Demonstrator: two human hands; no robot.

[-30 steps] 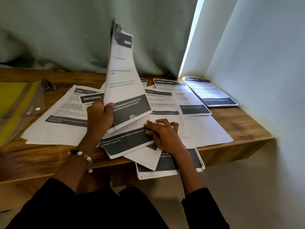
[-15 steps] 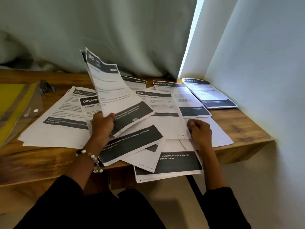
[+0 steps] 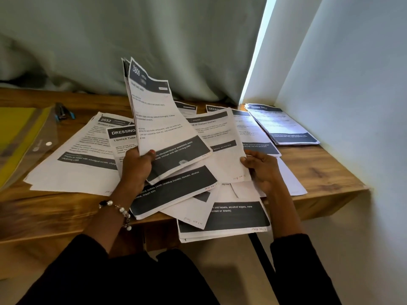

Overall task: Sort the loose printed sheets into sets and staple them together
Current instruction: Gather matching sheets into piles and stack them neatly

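Note:
My left hand (image 3: 137, 167) grips a small bundle of printed sheets (image 3: 160, 119) by its lower left corner and holds it tilted up over the desk; the top page reads 3800. My right hand (image 3: 261, 170) pinches the right edge of a coffee sheet (image 3: 220, 150) and lifts it off the pile. Loose sheets with dark bands (image 3: 176, 190) lie scattered under both hands, some hanging over the desk's front edge. A blue and black stapler (image 3: 62, 111) lies at the back left, far from both hands.
A yellow plastic folder (image 3: 17, 133) lies at the left of the wooden desk (image 3: 326, 172). A separate stack of sheets (image 3: 284, 126) sits in the back right corner by the white wall. A grey curtain hangs behind the desk.
The bundle in my left hand has tipped down from upright. My right hand left the middle of the pile, moved right and took hold of the coffee sheet's edge, lifting it.

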